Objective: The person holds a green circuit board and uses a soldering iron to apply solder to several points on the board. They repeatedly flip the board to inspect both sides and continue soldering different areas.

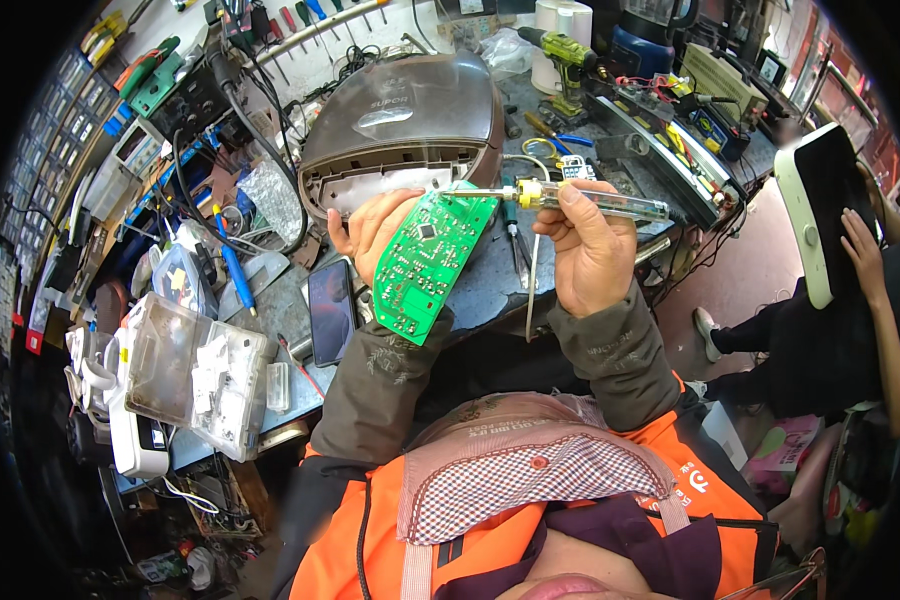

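My left hand (377,232) grips a green circuit board (425,268) from behind, tilted, with its chip side facing me; most of the fingers are hidden behind it. My right hand (592,258) is closed round the clear handle of a soldering iron (545,194) with a yellow collar. The iron points left, and its tip meets or hovers just over the board's upper edge; contact cannot be made out. Just beyond the board sits a dark brown rice cooker (400,105) with an opening in its front. A smartphone (331,312) lies below my left hand.
An open clear parts box (232,390) with small white pieces is at the left bench edge. Tools, cables and a green cordless drill (562,60) crowd the bench. At right, another person's hand (863,250) holds a white-framed dark panel (820,200).
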`<action>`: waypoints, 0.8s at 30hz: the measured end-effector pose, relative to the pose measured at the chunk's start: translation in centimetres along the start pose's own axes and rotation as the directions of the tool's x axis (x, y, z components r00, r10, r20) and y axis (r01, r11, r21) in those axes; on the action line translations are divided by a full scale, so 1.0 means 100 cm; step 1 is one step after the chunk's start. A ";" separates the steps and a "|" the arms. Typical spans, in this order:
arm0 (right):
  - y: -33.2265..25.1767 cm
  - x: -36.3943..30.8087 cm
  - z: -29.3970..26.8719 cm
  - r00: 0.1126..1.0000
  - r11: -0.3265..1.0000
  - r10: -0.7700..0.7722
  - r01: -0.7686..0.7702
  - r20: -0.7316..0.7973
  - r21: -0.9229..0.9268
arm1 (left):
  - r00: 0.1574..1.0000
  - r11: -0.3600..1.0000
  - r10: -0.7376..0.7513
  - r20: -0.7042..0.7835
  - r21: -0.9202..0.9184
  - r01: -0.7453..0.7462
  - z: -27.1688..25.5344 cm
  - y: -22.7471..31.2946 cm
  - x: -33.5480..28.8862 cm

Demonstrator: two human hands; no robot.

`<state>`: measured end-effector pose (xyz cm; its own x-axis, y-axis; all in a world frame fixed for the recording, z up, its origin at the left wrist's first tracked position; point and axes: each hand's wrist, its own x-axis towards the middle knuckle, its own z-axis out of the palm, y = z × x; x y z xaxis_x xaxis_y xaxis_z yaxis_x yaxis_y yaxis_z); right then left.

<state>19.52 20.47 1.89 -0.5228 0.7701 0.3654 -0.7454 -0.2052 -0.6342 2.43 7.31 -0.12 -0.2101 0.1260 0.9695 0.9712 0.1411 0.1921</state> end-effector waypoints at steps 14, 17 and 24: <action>0.008 -0.012 -0.003 0.997 0.995 0.039 -0.033 -0.063 0.095 | 1.000 1.000 0.013 0.021 0.013 -0.013 -0.002 -0.001 -0.001; 0.009 -0.015 -0.004 0.997 0.995 0.041 -0.035 -0.066 0.098 | 1.000 0.999 0.024 0.017 0.026 -0.025 -0.001 -0.002 -0.001; 0.008 -0.026 -0.003 0.998 0.994 0.047 -0.042 -0.044 0.098 | 0.999 0.998 0.030 0.018 0.055 -0.031 0.000 -0.003 -0.002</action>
<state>20.41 18.48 0.19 -0.5382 0.7857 0.3050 -0.7598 -0.2957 -0.5790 2.16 7.26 -0.34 -0.1832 0.1480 0.9719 0.9696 0.1906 0.1537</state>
